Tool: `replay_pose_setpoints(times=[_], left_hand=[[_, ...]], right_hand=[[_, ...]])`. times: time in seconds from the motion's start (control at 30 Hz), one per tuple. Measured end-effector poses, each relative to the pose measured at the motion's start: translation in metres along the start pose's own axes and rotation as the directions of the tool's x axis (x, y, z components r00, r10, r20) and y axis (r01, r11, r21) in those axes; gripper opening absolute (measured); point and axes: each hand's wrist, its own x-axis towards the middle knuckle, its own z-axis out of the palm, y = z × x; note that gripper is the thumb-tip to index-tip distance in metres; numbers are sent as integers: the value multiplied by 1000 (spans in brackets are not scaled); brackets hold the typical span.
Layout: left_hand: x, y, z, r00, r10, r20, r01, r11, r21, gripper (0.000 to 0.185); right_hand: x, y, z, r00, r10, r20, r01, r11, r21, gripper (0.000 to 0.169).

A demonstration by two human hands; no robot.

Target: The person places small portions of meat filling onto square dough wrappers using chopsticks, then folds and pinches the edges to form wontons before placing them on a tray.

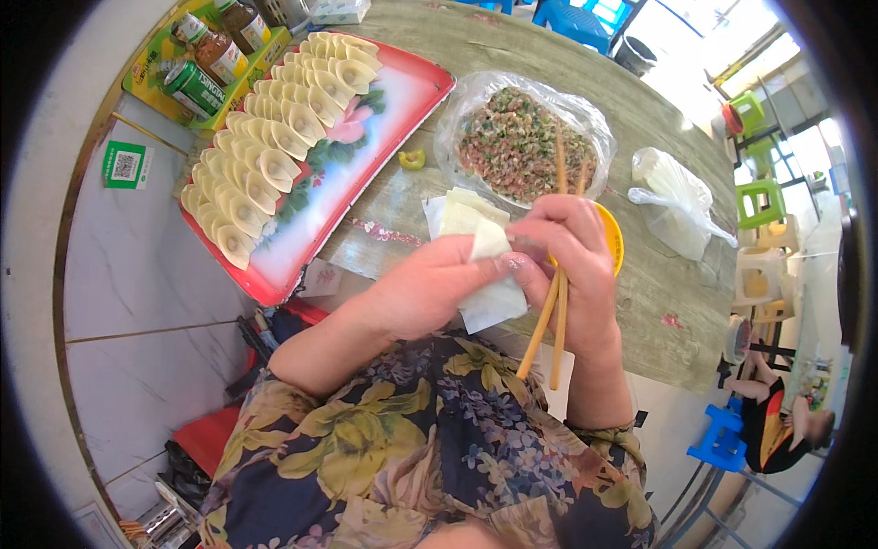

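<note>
My left hand [432, 281] holds pale dough wrappers [497, 302], the top one folded over at my fingertips. My right hand [576, 261] has a pair of wooden chopsticks [549, 322] gripped in it, and its thumb and fingers touch the folded wrapper. Beyond both hands lies minced meat filling with chopped greens [525, 144] in a bowl lined with a clear plastic bag [449, 137]. A yellow round container [610, 240] is partly hidden behind my right hand. To the left, a red-rimmed floral tray [384, 147] carries rows of folded, filled dumplings [274, 165].
Bottles [212, 51] and a green can [195, 89] stand in a carton behind the tray. A small yellow-green piece [411, 160] lies beside the tray. A tied white plastic bag [672, 199] rests on the table's right. Another person [775, 418] is far right, near a blue stool [717, 439].
</note>
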Motion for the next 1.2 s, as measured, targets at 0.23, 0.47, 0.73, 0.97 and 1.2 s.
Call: replay_pose_setpoints(times=[0.23,0.47,0.73,0.97,1.2], left_hand=[[6,-8,11,994,49,-97,-65,984,-164,32],[11,-10,6,986,57,-155,-75,991,-115,39],[21,-13,10,980,14,-197,-45,987,-153,33],[26,-5,8,983,-1,-182,-23,991,-129,33],[20,-4,6,989,12,-148,-29,993,-111,39]], right_hand=[[-5,4,-18,986,61,-157,-51,996,67,11],[-43,1,-74,867,480,-138,-426,855,296,19],[-63,15,-70,846,525,-92,-460,806,372,22],[-63,20,-86,868,397,-298,-306,901,309,45],[-63,19,-76,852,429,-300,-151,751,643,46]])
